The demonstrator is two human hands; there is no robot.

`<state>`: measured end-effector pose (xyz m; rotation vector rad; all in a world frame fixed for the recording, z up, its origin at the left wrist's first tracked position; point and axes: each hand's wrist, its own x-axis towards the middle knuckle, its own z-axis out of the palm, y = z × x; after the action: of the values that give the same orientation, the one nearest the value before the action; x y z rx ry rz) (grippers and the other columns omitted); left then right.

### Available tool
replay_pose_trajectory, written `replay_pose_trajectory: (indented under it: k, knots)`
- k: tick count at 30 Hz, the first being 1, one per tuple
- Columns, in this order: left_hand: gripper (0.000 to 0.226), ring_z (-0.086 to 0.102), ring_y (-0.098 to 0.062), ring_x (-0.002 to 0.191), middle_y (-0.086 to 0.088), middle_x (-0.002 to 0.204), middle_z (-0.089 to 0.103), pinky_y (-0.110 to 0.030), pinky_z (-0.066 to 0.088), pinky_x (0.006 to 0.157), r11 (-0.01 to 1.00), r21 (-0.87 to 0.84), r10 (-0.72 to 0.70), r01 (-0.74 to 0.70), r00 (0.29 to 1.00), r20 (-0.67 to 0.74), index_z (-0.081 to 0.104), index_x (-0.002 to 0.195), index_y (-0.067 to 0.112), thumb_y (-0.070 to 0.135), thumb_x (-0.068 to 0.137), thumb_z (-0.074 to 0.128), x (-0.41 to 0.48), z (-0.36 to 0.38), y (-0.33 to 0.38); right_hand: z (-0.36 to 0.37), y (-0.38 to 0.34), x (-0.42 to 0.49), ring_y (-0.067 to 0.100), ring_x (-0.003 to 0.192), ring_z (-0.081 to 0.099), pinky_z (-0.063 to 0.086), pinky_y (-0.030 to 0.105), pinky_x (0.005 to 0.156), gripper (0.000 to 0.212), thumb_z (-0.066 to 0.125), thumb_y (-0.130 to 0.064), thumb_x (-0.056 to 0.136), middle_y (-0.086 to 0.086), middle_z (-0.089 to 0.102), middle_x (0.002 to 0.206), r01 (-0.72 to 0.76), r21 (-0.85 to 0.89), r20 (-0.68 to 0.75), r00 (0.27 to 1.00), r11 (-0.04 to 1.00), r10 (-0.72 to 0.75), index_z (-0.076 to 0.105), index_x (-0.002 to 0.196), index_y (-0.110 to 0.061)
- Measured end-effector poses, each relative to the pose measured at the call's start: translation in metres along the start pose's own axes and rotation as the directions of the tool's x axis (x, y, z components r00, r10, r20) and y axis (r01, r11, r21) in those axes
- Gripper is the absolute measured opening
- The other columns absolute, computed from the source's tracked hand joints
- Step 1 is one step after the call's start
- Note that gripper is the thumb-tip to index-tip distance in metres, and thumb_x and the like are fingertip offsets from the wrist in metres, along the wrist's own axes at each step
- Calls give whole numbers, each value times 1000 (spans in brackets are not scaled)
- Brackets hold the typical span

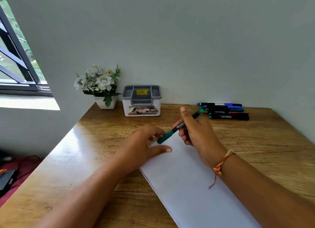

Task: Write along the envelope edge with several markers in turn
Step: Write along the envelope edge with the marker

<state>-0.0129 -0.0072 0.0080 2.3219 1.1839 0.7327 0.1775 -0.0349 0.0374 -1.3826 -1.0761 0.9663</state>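
Observation:
A long white envelope [187,180] lies at a slant on the wooden desk. My right hand [199,134] holds a green-capped black marker [172,130] above the envelope's far end, cap pointing down to the left. My left hand [144,142] rests on the envelope's far left corner, and its fingers touch the marker's green cap. Whether they grip the cap I cannot tell. Several more markers [225,111], blue, red and green, lie in a pile at the back right of the desk.
A grey and white desk organiser [141,100] stands at the back wall, beside a white pot of artificial flowers [100,88]. The wooden desk [264,142] ends at a wall on the right. A window [15,60] is at the left.

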Motion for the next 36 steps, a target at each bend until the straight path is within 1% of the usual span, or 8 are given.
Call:
replay_pose_trajectory:
  k: [4,10,16,21,27,30,33,36]
  knots:
    - [20,58,5,87,26,85,66,-7,42,67,996,-86,-4,-7,992,-126,72,99,39,42,80,77,0,-2,-1,-3,6,-1,6,53,62,47,17,46,49,61,-57,92,1,70,61,-3,37,131,991,999,-1,77,80,-12]
    - [29,64,-7,84,21,89,70,-16,51,70,978,-208,-4,-26,990,-144,71,88,43,60,65,70,1,-4,4,-9,5,-5,14,69,77,53,16,52,35,69,-53,83,6,80,78,12,-27,315,949,1000,-3,78,86,-19]
    - [32,68,3,89,26,95,72,-9,50,77,972,-233,15,-34,997,-81,69,105,45,47,73,72,4,-11,4,-10,1,-1,19,76,78,60,20,61,29,60,-32,101,14,80,86,-41,62,402,915,997,12,79,95,-11]
    - [31,72,-14,82,3,91,78,-20,57,75,904,-427,-27,13,999,-28,77,107,23,33,77,72,4,-16,4,-9,-5,-2,28,84,79,64,28,68,27,56,-25,102,21,79,90,-118,138,470,882,983,40,77,100,-7]
    - [22,69,-13,81,-6,91,77,-19,55,73,864,-501,-34,52,998,43,77,107,10,12,86,72,6,-21,1,-5,-3,-6,30,87,79,64,29,66,28,53,-24,105,22,79,92,-164,168,489,870,972,62,72,104,-4]
    - [27,69,-10,87,-5,98,76,-18,55,75,863,-500,-19,71,994,108,73,116,16,8,91,67,5,-32,-3,-2,-5,-6,30,89,79,63,28,64,37,46,-34,106,21,79,95,-184,162,462,883,970,90,73,109,-9]
    - [22,65,-8,76,-1,86,73,-17,53,66,906,-400,-105,139,989,106,71,114,26,15,98,61,6,-41,-11,-6,-9,-5,29,85,79,61,27,59,45,41,-39,108,19,80,92,-142,191,379,923,971,60,78,104,-15]
    - [16,63,-7,67,2,78,70,-23,49,60,895,-361,-237,263,965,115,66,101,21,11,100,54,7,-44,-19,-9,-14,-11,26,81,80,61,25,58,38,47,-35,106,15,80,88,-41,127,329,944,991,-3,79,95,-17]
